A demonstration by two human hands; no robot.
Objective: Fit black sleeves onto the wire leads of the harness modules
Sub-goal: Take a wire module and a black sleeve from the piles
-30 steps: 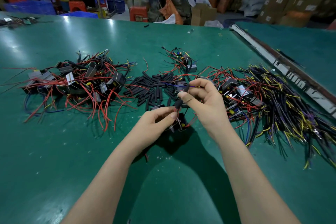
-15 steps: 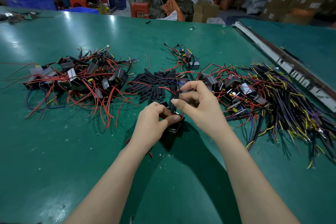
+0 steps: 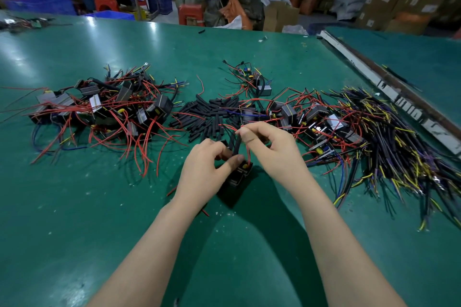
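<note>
Left hand (image 3: 207, 169): curling around a black harness module (image 3: 239, 172) and gripping it just above the counter (image 3: 74, 219), thumb pressing against the lower end of a black sleeve (image 3: 237, 146).
Right hand (image 3: 272, 147): pinching the upper end of that sleeve between thumb and forefinger, the other fingers curling loosely behind.
Sleeve: standing nearly upright between the two hands, a red wire lead (image 3: 247, 152) running beside it down to the module.
Held module: sitting low in front of the left palm, a yellow part showing on its top face; whether it is touching the counter cannot be told.
Loose sleeves (image 3: 207, 117): lying in a heap just beyond the hands, at the middle of the counter.
Left pile of modules (image 3: 104, 109): sprawling with red wires well to the left of the hands.
Right pile of modules (image 3: 311, 119): lying just beyond and to the right of the right hand, red wires tangling over it.
Wire bundle (image 3: 399, 147): black, yellow and purple strands spreading further right, touching the right pile.
Small module cluster (image 3: 254, 80): sitting alone behind the sleeve heap.
</note>
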